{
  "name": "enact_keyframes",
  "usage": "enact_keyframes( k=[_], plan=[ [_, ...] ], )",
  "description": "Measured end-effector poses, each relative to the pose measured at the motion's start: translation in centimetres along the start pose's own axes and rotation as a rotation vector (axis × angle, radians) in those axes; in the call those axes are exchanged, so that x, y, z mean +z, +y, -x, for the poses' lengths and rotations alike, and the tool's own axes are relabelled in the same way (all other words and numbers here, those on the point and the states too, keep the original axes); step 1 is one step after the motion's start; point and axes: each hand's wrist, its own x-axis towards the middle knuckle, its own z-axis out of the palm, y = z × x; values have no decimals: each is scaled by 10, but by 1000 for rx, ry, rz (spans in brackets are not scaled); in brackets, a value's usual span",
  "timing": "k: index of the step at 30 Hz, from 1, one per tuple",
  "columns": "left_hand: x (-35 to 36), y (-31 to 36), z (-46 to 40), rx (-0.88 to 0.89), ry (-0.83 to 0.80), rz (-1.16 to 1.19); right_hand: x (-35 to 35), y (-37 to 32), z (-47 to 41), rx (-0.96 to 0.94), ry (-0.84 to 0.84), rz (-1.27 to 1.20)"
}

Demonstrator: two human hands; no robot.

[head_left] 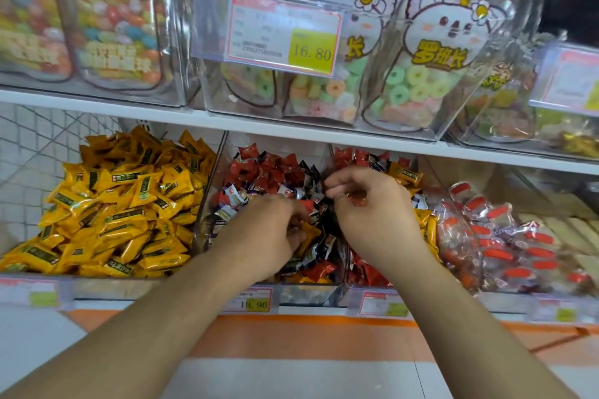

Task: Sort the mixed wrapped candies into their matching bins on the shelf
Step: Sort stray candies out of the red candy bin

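Both hands reach into the middle clear bin [210, 204] on the lower shelf, which holds mixed red, dark and white wrapped candies [269, 172]. My left hand [272, 230] is blurred, with fingers curled down over a yellow wrapped candy [309, 230] among the mix. My right hand [369, 204] hovers at the divider to the neighbouring bin, its fingers pinched on a small red wrapped candy [356, 201]. The bin to the left is full of yellow wrapped candies [123, 204]. The bin behind my right hand holds red and yellow candies [405, 175].
Clear-wrapped red-labelled sweets [505, 236] fill a bin at the right. The upper shelf [291, 133] carries clear tubs of ring gummies [405, 91] and a price tag [282, 32]. More price tags [256, 301] line the lower shelf's front edge.
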Motion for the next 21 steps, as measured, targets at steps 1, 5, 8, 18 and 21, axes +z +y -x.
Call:
enact_keyframes(
  k=[1,5,8,18,21],
  plan=[
    [7,0,-2,37,-34,-46,1,0,1,-5,-2,0],
    [18,-4,-4,61,-116,-157,3,1,2,-16,-3,19],
    [16,-5,-4,49,-74,-117,3,3,1,-14,-1,19],
    [-36,3,16,-86,118,231,12,-3,0,-67,-16,67],
    [-71,-10,25,-194,300,321,19,-8,3,-92,-21,45]
  ],
)
